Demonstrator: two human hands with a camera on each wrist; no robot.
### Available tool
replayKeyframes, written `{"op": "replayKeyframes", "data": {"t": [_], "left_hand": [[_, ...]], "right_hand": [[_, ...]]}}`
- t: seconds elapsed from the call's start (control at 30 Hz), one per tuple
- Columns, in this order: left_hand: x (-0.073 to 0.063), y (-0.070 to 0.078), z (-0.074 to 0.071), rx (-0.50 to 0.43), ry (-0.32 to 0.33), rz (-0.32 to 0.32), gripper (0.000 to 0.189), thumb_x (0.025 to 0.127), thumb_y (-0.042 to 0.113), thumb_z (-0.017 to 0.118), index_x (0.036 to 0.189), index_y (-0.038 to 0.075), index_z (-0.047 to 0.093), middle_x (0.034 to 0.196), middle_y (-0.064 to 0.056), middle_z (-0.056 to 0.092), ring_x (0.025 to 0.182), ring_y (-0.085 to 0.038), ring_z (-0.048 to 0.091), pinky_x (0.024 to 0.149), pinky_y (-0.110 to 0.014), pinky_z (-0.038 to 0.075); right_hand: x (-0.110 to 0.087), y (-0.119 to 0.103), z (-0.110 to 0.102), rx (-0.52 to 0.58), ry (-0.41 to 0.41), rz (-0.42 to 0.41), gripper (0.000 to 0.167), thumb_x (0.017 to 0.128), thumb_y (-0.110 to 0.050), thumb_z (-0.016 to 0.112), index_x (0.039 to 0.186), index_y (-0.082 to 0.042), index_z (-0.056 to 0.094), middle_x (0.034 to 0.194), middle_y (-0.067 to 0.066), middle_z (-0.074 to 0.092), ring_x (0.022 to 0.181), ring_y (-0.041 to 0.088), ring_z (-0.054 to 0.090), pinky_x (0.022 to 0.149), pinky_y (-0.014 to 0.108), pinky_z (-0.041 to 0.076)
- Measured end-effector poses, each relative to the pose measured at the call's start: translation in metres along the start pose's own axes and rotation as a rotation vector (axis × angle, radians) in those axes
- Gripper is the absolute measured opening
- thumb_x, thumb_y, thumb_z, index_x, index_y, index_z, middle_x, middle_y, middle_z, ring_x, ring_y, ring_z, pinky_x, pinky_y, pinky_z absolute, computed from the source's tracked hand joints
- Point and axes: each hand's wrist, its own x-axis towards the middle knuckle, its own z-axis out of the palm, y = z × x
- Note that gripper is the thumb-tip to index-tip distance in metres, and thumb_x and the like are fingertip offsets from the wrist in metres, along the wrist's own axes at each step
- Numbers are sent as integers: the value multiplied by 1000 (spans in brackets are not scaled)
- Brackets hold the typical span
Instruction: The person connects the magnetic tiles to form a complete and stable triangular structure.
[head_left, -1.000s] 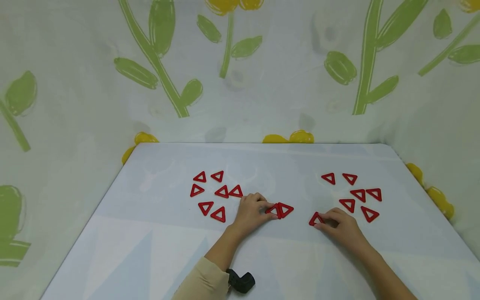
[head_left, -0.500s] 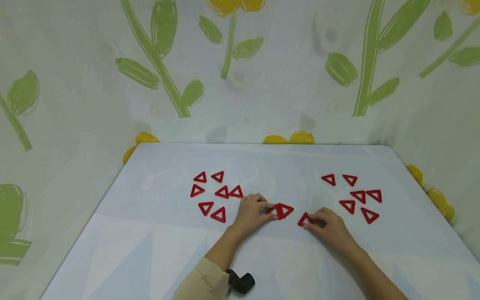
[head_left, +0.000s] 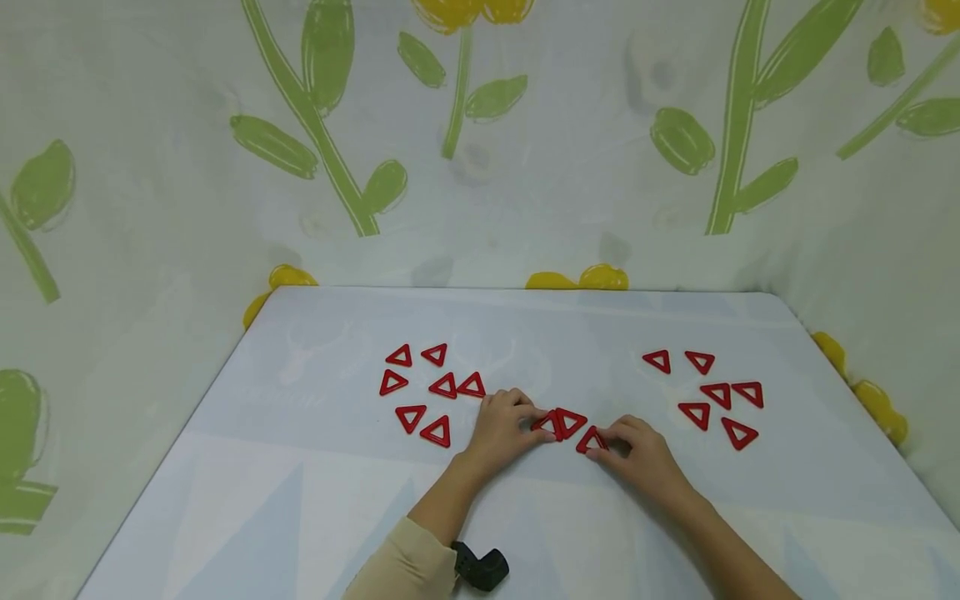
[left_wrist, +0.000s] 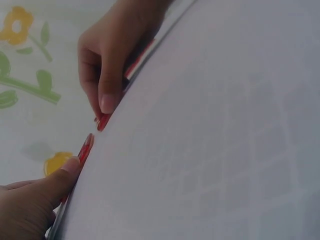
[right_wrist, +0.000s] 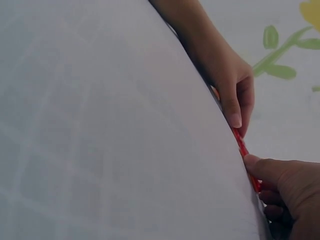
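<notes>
My left hand [head_left: 502,432] pinches a red triangle tile [head_left: 557,427], a hollow frame lying on the table. A second triangle tile [head_left: 574,415] lies against its right side. My right hand [head_left: 647,460] holds another triangle tile [head_left: 584,441] between thumb and fingers, just right of and nearer than that pair, with a narrow gap. In the left wrist view, thin red edges show at the fingertips of the left hand [left_wrist: 37,202] and the right hand [left_wrist: 112,60]. Seen edge-on in the right wrist view, red tile edges [right_wrist: 242,145] run between both hands.
Several red triangles [head_left: 435,385] are scattered on the left, with one [head_left: 471,393] close to my left hand. More triangles [head_left: 707,405] lie on the right. A black curved object [head_left: 482,568] sits at my left sleeve. The white table [head_left: 337,467] meets a patterned backdrop [head_left: 525,208].
My right hand has slid its triangle tile leftward along the table, closing most of the distance to the pair. The left hand stays in place on its tile.
</notes>
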Motion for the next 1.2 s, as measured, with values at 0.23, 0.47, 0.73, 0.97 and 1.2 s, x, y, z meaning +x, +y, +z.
{"op": "replayKeyframes", "data": {"t": [0.23, 0.47, 0.73, 0.97, 1.2], "left_hand": [[1, 0, -2, 4, 12, 7, 33, 75, 41, 77, 102, 22, 75, 93, 5, 59, 88, -12, 54, 84, -33, 38], [2, 0, -2, -5, 8, -3, 32, 76, 39, 77, 102, 21, 75, 92, 5, 58, 88, -12, 54, 85, -34, 38], [0, 5, -6, -22, 2, 2, 31, 77, 37, 77, 102, 19, 75, 93, 4, 58, 90, -13, 54, 85, -34, 38], [2, 5, -6, -32, -7, -2, 30, 77, 36, 77, 102, 20, 75, 94, 4, 59, 90, -13, 54, 86, -34, 38], [1, 4, -5, -47, -19, -17, 30, 76, 36, 78, 101, 19, 75, 93, 4, 58, 89, -13, 54, 86, -34, 38]], "right_hand": [[3, -2, 8, 43, 56, -34, 25, 68, -14, 84, 90, -8, 73, 82, -8, 59, 75, 5, 50, 65, 20, 49], [4, 0, 16, 35, 153, -89, 28, 64, -13, 87, 86, -7, 72, 80, -6, 59, 74, 4, 48, 61, 19, 47], [0, -4, 9, 49, 103, 0, 26, 70, -19, 84, 91, -11, 72, 85, -7, 60, 76, 5, 50, 64, 19, 48], [6, -3, -11, 91, -28, 98, 23, 78, -14, 77, 101, -12, 72, 93, -4, 62, 80, 9, 54, 70, 20, 49], [9, 14, -36, 43, -11, 66, 35, 76, -17, 79, 109, -8, 69, 101, 3, 63, 84, 14, 54, 67, 21, 48]]}}
